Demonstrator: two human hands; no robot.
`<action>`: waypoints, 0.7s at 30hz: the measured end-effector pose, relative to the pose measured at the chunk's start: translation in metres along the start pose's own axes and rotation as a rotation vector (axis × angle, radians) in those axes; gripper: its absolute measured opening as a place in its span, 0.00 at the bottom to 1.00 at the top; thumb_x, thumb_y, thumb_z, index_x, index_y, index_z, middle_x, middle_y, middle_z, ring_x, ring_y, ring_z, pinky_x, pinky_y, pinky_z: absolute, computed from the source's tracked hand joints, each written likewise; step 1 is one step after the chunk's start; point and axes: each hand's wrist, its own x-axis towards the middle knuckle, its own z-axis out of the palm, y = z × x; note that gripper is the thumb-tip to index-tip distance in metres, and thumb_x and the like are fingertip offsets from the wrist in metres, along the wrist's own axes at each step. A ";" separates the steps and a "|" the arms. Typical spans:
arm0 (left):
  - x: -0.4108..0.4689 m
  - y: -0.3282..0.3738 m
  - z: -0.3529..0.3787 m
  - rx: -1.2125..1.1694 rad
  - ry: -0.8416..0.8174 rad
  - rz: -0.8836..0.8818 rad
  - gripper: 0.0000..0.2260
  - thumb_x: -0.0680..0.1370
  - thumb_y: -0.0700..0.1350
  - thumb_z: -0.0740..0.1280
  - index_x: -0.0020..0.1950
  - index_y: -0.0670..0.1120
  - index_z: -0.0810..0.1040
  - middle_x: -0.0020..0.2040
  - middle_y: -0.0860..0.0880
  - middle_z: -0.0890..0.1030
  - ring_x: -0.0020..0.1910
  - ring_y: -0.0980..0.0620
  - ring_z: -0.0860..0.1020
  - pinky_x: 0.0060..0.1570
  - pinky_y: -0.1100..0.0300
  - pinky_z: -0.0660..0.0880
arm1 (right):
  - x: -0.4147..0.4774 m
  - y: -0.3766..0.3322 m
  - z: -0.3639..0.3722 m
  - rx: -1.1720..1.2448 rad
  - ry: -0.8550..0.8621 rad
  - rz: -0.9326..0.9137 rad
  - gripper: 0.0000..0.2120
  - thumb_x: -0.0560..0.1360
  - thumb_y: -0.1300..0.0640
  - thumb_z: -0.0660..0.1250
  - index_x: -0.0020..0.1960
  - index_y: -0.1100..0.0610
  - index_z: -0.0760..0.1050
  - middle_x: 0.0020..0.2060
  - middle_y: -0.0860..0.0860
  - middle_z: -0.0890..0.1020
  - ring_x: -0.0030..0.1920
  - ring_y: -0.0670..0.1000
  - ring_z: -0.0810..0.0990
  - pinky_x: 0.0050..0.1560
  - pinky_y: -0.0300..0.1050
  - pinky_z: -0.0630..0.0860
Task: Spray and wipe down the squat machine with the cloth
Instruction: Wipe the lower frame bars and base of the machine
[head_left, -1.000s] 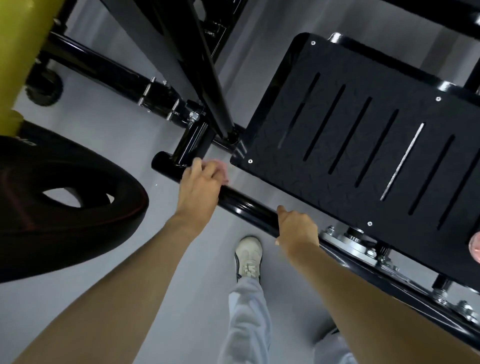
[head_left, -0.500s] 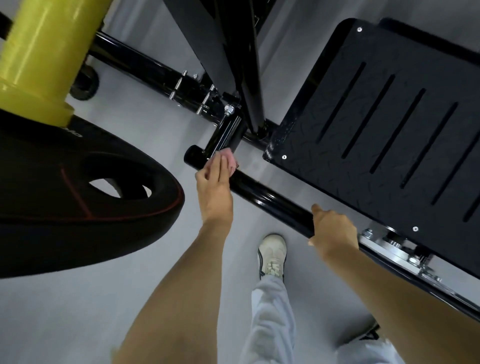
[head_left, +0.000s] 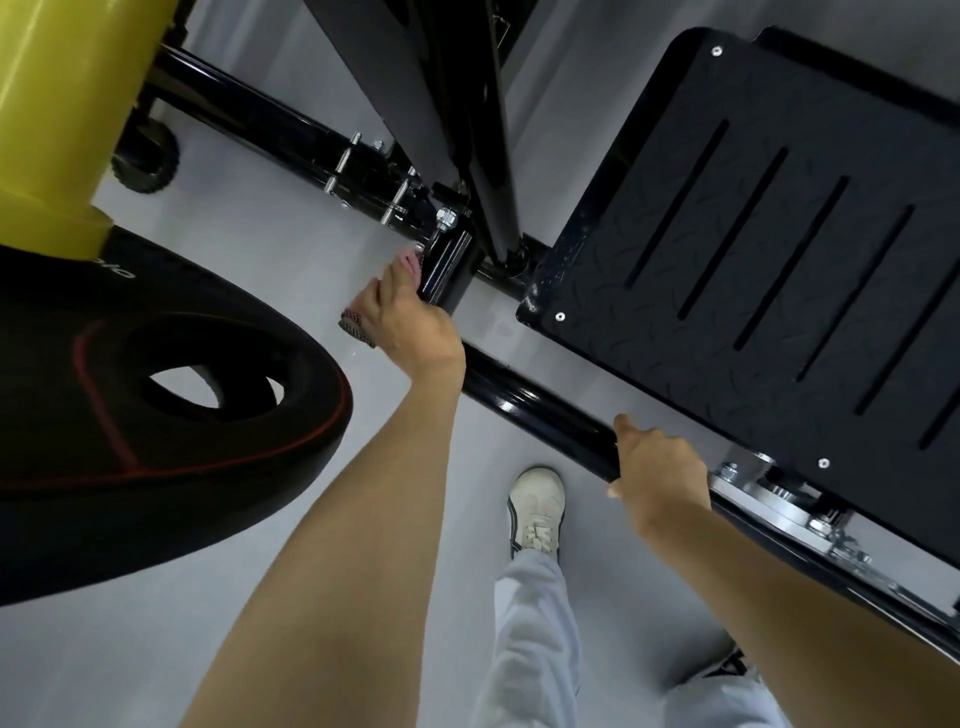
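Pink cloth (head_left: 411, 258) poked out past the fingers (head_left: 396, 283) of the left hand (head_left: 413, 327), which clasped it against the end of the machine's black bar (head_left: 535, 408), apparently to scrub that joint. Further along the bar the right hand (head_left: 657, 467) gripped it, probably for balance.

bar (head_left: 540, 410), in right grip (head_left: 660, 467): glossy black metal
footplate (head_left: 779, 260), beyond right grip: matt black, tread-textured
cloth (head_left: 358, 325), in left grip (head_left: 410, 322): woven, rough
weight plate (head_left: 156, 441), left of left grip: matt black
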 end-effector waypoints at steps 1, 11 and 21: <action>-0.013 -0.006 -0.002 0.001 0.000 0.069 0.23 0.76 0.34 0.55 0.69 0.45 0.73 0.65 0.47 0.75 0.66 0.47 0.67 0.68 0.54 0.63 | 0.000 0.000 0.000 -0.003 -0.003 -0.005 0.21 0.75 0.56 0.70 0.62 0.56 0.64 0.51 0.52 0.79 0.53 0.52 0.80 0.39 0.41 0.72; -0.001 0.026 -0.002 0.680 -0.722 0.693 0.18 0.81 0.40 0.58 0.69 0.53 0.71 0.57 0.51 0.82 0.54 0.51 0.78 0.61 0.58 0.61 | 0.003 0.004 0.002 -0.044 -0.039 -0.029 0.25 0.75 0.57 0.70 0.67 0.56 0.62 0.53 0.52 0.79 0.54 0.52 0.80 0.39 0.41 0.73; -0.125 0.072 0.015 0.802 -1.036 0.683 0.16 0.84 0.47 0.51 0.63 0.48 0.75 0.58 0.45 0.77 0.59 0.45 0.74 0.64 0.50 0.64 | -0.039 0.062 0.070 0.126 0.414 -0.118 0.29 0.73 0.42 0.59 0.59 0.65 0.77 0.54 0.61 0.81 0.51 0.61 0.81 0.54 0.56 0.78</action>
